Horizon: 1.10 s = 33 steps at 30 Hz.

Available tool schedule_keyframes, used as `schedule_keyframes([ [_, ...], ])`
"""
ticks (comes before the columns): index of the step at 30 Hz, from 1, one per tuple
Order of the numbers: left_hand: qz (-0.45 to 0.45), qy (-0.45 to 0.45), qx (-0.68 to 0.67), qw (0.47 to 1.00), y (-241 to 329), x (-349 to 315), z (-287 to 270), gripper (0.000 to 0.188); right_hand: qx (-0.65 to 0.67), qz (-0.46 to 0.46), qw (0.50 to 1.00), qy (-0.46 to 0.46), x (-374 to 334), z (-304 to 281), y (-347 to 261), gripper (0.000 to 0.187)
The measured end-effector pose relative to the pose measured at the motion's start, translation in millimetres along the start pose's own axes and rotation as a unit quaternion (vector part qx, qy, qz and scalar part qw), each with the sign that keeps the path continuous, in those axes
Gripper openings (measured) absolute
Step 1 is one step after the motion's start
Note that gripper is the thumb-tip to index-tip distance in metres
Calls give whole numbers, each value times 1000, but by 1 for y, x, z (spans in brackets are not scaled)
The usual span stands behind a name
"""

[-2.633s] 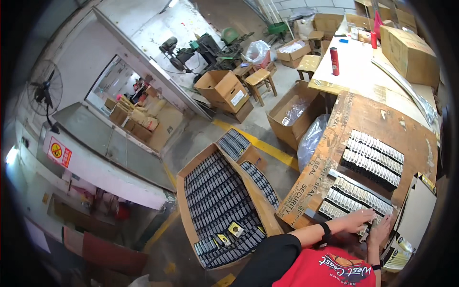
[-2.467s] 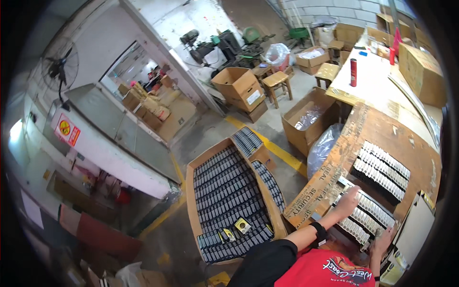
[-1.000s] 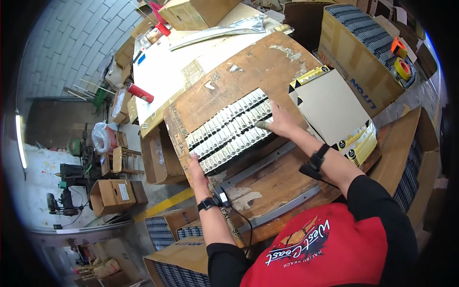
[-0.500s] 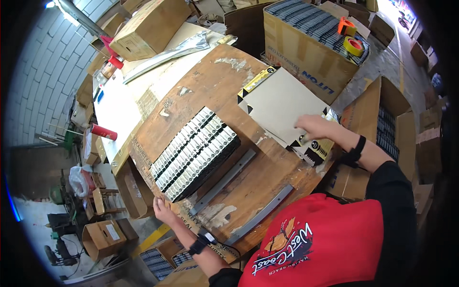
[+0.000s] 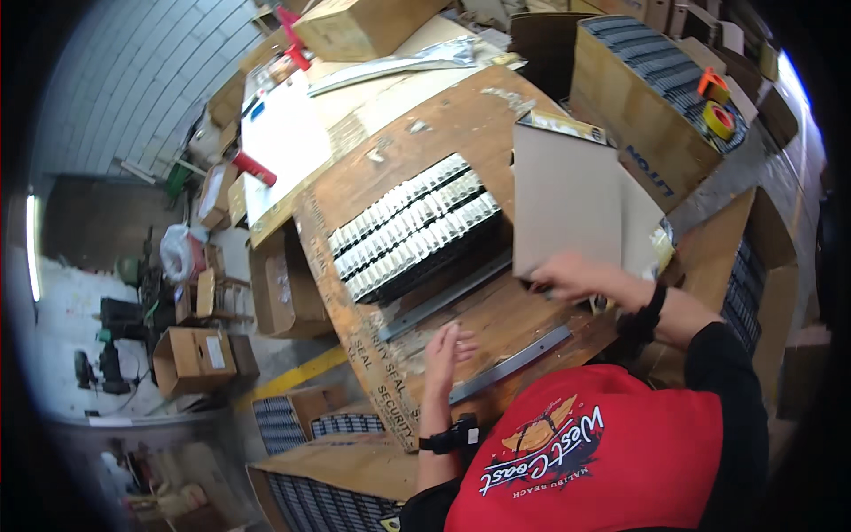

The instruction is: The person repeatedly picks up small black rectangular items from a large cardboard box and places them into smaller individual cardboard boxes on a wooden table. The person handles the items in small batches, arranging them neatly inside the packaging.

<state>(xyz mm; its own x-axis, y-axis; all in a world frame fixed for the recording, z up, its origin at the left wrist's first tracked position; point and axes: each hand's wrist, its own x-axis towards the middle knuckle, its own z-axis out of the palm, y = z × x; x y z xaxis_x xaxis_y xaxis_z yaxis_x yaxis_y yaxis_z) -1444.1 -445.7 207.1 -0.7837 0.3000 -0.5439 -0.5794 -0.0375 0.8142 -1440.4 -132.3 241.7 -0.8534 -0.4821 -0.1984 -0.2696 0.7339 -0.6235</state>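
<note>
My right hand (image 5: 572, 277) grips the near edge of a flat greyish carton blank (image 5: 567, 195) with a yellow-and-black flap at its far end. This blank lies skewed over another blank (image 5: 640, 217) on the right side of the wooden table. Above the front part of the table, my left hand (image 5: 450, 350) is empty, its fingers loosely apart. It is nearest to two grey metal strips, the inner one (image 5: 443, 301) and the outer one (image 5: 510, 363). Beyond them stands a block of small white-topped black packs (image 5: 417, 226) in three rows.
A large carton (image 5: 647, 115) full of dark packs stands at the far right, with tape rolls (image 5: 718, 118) on top. Another open carton (image 5: 753, 266) is right of the table. More cartons (image 5: 346, 479) lie below its left edge. A red can (image 5: 254, 168) rests on the white surface.
My right hand has moved left and pulled the upper blank askew from the one beneath. My left hand has come right, away from the packs' corner, toward the metal strips. The view has shifted.
</note>
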Motion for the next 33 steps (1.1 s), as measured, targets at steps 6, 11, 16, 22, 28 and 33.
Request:
schedule_keyframes([
  [6,-30,87,-27,995,-52,24,-22,35,-4,-52,999,1,105,159,-87,17],
  [11,19,216,52,975,-89,24,-56,17,-12,-219,967,130,62,168,-88,28],
  [16,104,263,133,950,-95,15,-92,17,-44,10,982,184,-50,117,-14,32],
  [22,26,226,114,967,-97,-3,-98,19,253,395,860,203,-89,169,48,25],
  [28,55,217,133,966,-90,-3,-90,22,314,307,870,225,-96,122,33,14],
  [33,107,213,208,949,-114,6,-139,34,137,264,888,351,-138,-2,36,15],
])
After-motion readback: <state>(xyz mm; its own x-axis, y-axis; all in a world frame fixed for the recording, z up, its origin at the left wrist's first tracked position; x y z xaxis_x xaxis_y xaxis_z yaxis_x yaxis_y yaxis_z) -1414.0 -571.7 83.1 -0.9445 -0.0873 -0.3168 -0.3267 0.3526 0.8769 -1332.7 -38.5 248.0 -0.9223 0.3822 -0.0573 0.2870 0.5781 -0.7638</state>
